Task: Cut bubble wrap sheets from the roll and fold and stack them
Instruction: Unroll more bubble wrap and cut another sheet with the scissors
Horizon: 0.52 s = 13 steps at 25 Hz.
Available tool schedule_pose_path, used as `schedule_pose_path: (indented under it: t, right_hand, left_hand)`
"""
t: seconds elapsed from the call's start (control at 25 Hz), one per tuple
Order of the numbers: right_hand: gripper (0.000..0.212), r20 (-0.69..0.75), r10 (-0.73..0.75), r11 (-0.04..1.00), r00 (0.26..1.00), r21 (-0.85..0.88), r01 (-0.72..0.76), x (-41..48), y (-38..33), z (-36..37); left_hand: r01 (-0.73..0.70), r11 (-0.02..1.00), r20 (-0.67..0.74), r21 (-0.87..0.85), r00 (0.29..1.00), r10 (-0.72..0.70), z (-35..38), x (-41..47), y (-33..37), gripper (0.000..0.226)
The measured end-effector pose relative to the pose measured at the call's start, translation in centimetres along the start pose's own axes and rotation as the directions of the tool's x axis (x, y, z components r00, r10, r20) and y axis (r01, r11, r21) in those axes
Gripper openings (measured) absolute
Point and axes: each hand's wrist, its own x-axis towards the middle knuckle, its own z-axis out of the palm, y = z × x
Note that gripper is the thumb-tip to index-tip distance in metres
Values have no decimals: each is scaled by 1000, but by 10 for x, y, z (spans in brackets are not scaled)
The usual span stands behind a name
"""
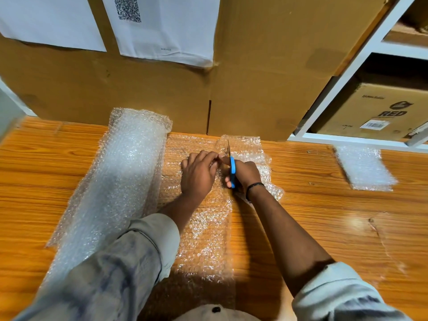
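Right hand (247, 174) grips scissors (232, 169), cutting sheet (206, 228) on table (324, 216), right of roll (129, 170). Left hand (199, 173) pinches sheet beside the blade. Risk: slack film bunches, so the cut wanders; fingertips sit close to the blade.

One head-worn wide-angle view; it looks forward and steeply down, close over the worktop (312, 216); upright cardboard (266, 77) closes the far side; shelving shows at the right edge.

Bold black "RED" stands on the brown cardboard box (379, 110) at the right, above a white barcode sticker (374, 124). The white paper sheet (166, 31) bears a QR code (127, 8).
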Motion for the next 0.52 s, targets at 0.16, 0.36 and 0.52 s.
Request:
schedule_pose_path:
  t: [0.16, 0.36, 0.52]
  right_hand:
    - [57, 6, -28, 998, 1000, -54, 28, 1, 0, 2]
    - [49, 35, -40, 995, 999, -85, 43, -1, 1, 3]
    - [47, -28, 2, 999, 1000, -32, -2, 1, 5, -4]
  left_hand:
    - [4, 1000, -2, -22, 1000, -4, -1, 0, 0, 29]
    - [21, 998, -30, -67, 999, -23, -3, -1, 0, 37]
    - [7, 994, -55, -112, 998, -14, -2, -1, 0, 18]
